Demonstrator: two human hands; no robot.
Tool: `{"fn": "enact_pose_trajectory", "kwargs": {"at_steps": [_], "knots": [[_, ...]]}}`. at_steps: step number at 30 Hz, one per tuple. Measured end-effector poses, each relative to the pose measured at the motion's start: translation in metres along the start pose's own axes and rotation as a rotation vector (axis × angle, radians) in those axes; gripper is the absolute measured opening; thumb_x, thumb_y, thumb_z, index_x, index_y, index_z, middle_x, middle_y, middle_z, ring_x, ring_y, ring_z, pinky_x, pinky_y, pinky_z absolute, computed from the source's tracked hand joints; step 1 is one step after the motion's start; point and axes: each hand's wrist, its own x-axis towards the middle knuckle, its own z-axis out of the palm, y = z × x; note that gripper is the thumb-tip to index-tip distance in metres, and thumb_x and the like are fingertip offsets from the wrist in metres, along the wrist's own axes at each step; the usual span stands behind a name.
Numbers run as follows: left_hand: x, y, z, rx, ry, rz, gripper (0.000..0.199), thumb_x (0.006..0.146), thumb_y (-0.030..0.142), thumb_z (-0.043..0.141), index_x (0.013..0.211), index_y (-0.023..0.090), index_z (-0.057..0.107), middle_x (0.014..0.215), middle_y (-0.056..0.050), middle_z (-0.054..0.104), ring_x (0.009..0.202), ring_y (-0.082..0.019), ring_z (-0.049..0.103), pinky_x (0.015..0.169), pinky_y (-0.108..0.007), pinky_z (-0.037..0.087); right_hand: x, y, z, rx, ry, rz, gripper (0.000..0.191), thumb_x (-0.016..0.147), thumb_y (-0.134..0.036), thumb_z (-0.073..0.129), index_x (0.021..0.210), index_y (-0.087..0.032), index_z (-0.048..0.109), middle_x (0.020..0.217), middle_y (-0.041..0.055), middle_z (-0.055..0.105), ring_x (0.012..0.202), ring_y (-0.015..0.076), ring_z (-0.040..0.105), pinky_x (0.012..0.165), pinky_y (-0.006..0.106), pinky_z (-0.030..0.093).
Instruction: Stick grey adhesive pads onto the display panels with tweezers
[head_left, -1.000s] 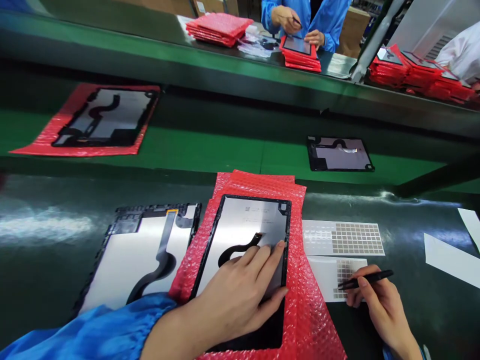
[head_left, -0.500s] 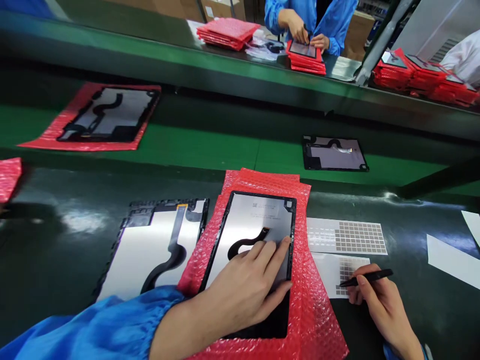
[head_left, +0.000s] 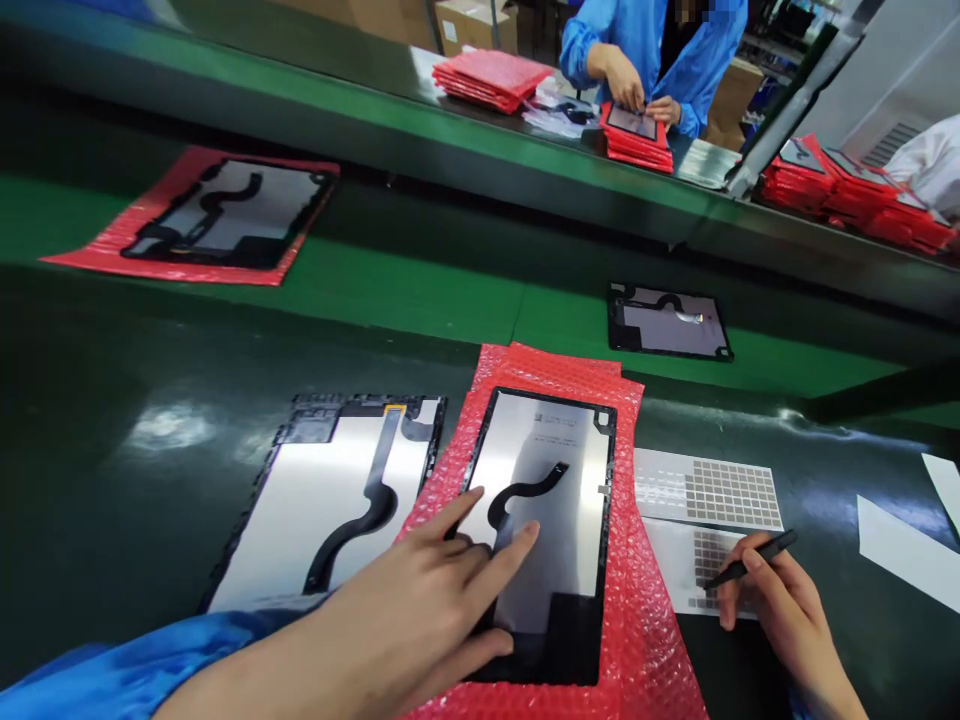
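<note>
In the head view, a tablet screen panel [head_left: 555, 560] with a silver back, black edges and a curved black ribbon cable [head_left: 517, 492] lies on red bubble-wrap bags [head_left: 630, 590]. My left hand [head_left: 427, 600] rests over its left side, fingers spread, holding nothing. My right hand [head_left: 780, 600] pinches slim black tweezers [head_left: 754, 562]. Their tip is at a white sheet of small grey square stickers [head_left: 720, 555]. Behind it lies a second sticker sheet [head_left: 731, 492]. Left of the bags is a larger panel [head_left: 292, 515], partly covered by my left arm.
On the green ledge lie a panel on red wrap [head_left: 232, 215] and another panel [head_left: 671, 320]. White paper [head_left: 907, 550] lies at right. Across the shelf, a co-worker's hands [head_left: 637, 90] work over stacked red bags [head_left: 637, 150]; further red stacks [head_left: 491, 78] stand there.
My left hand has moved left and down from the panel's right edge, its fingers now spread. The tweezers' tip stays at the sticker sheet. The view has shifted slightly.
</note>
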Motion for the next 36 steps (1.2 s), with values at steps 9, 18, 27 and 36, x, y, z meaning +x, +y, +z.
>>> {"fn": "enact_pose_trajectory", "kwargs": {"at_steps": [9, 18, 27, 36], "knots": [[0.016, 0.026, 0.01, 0.2, -0.013, 0.039, 0.076, 0.097, 0.058, 0.071, 0.142, -0.002, 0.06, 0.074, -0.011, 0.077, 0.064, -0.026, 0.072, 0.109, -0.053, 0.047, 0.044, -0.07, 0.093, 0.03, -0.069, -0.294, 0.02, 0.105, -0.044, 0.067, 0.095, -0.026, 0.069, 0.066, 0.0048, 0.078, 0.052, 0.0241, 0.074, 0.053, 0.034, 0.064], [0.021, 0.0, 0.012, 0.085, 0.121, 0.052, 0.051, 0.1, 0.054, 0.065, 0.125, 0.009, 0.069, 0.063, -0.004, 0.073, 0.056, -0.025, 0.067, 0.111, -0.053, 0.045, 0.079, -0.085, 0.229, -0.059, -0.17, -0.232, 0.041, 0.096, -0.061, 0.074, 0.098, -0.021, 0.063, 0.075, 0.0069, 0.08, 0.063, 0.0231, 0.08, 0.06, 0.031, 0.067], [0.023, -0.008, 0.001, 0.019, 0.076, 0.083, 0.03, 0.091, 0.033, 0.073, 0.113, 0.013, 0.07, 0.056, 0.0, 0.07, 0.042, -0.022, 0.058, 0.103, -0.052, 0.05, 0.09, -0.072, 0.229, -0.155, -0.163, -0.121, 0.049, 0.095, -0.068, 0.07, 0.102, -0.019, 0.065, 0.079, 0.0084, 0.08, 0.067, 0.024, 0.08, 0.06, 0.032, 0.068], [0.028, -0.008, 0.018, 0.061, 0.12, 0.06, 0.052, 0.097, 0.032, 0.066, 0.135, -0.004, 0.061, 0.059, -0.005, 0.071, 0.041, -0.023, 0.056, 0.085, -0.051, 0.053, 0.094, -0.077, 0.231, -0.166, -0.159, -0.116, 0.051, 0.089, -0.069, 0.076, 0.096, -0.019, 0.066, 0.073, 0.007, 0.078, 0.06, 0.0226, 0.078, 0.054, 0.029, 0.066]]}}
